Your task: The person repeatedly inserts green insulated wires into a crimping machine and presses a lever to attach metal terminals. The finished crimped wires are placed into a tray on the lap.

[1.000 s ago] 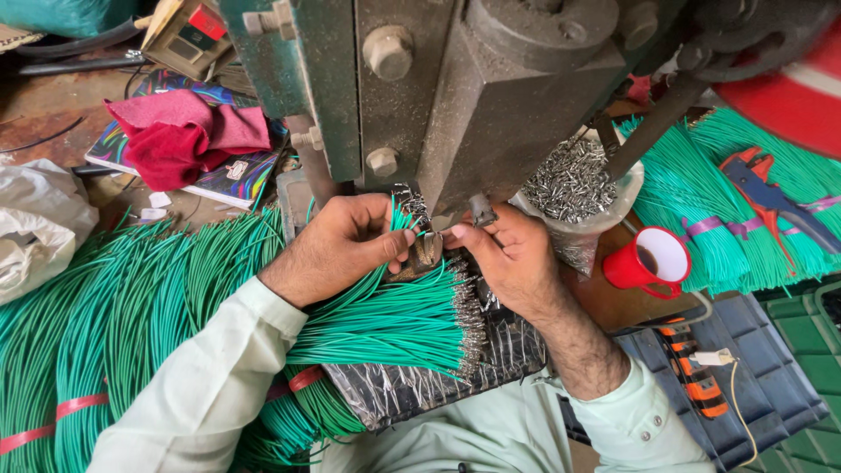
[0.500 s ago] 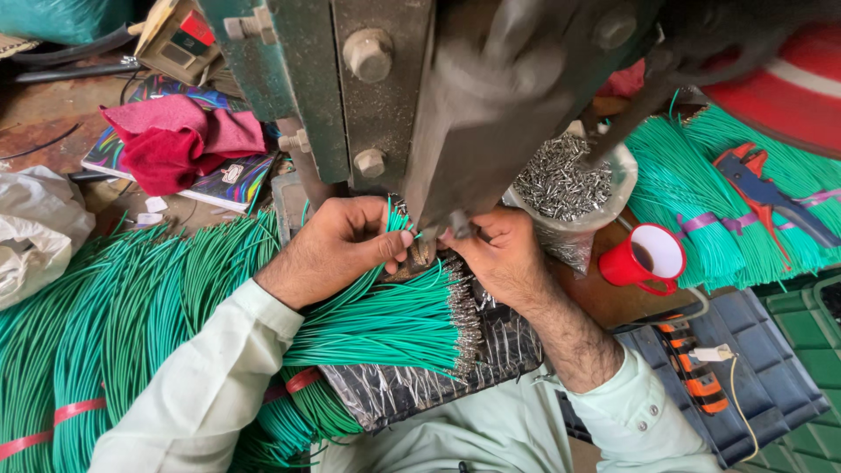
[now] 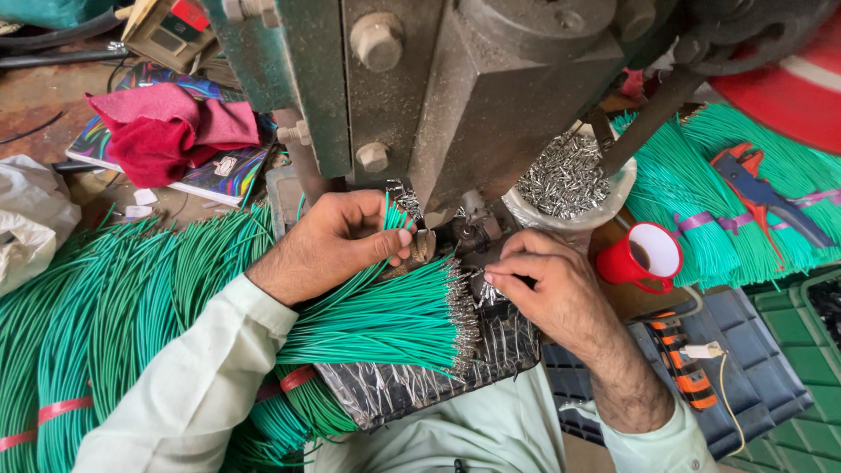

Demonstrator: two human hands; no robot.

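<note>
Head view, near to far. Nearest, a fanned bundle of green wires with metal-tipped ends lies on a foil-wrapped pad between the person's forearms. The left hand is closed around a few green wires, thumb and fingers pinched, their ends held at the die under the press head. The right hand is loosely curled with fingertips pinched at the wire tips; whether it holds anything small cannot be told. Compared with the frames a moment earlier, the right hand has drawn back from the die toward the bundle's tipped ends, while the left keeps its wires at the die; this suggests one crimping stroke is finished and the next wire is being sorted. Farther off stand a red cup, a bowl of loose metal terminals, a red-handled wire stripper and a red cloth.
</note>
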